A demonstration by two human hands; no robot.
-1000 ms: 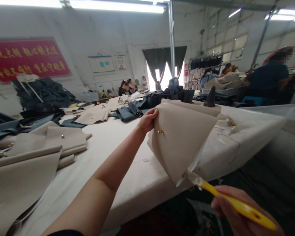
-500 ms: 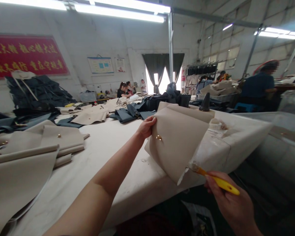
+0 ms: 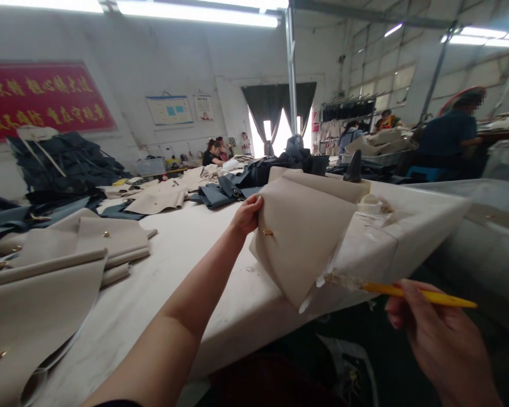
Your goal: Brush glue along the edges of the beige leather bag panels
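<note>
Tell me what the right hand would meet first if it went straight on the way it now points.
Probably the beige panel, near its lower corner, though depth is hard to judge here. The right hand grips a yellow tool whose tip points at that edge.

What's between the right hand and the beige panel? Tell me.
In the head view, the yellow-handled tool held in the right hand spans the gap, its whitish-smeared tip beside the lower edge of the beige panel.

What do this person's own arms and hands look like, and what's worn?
The left hand and right hand are bare: no gloves, watch or ring shows. The left forearm is uncovered up to a dark sleeve at the bottom of the view.
</note>
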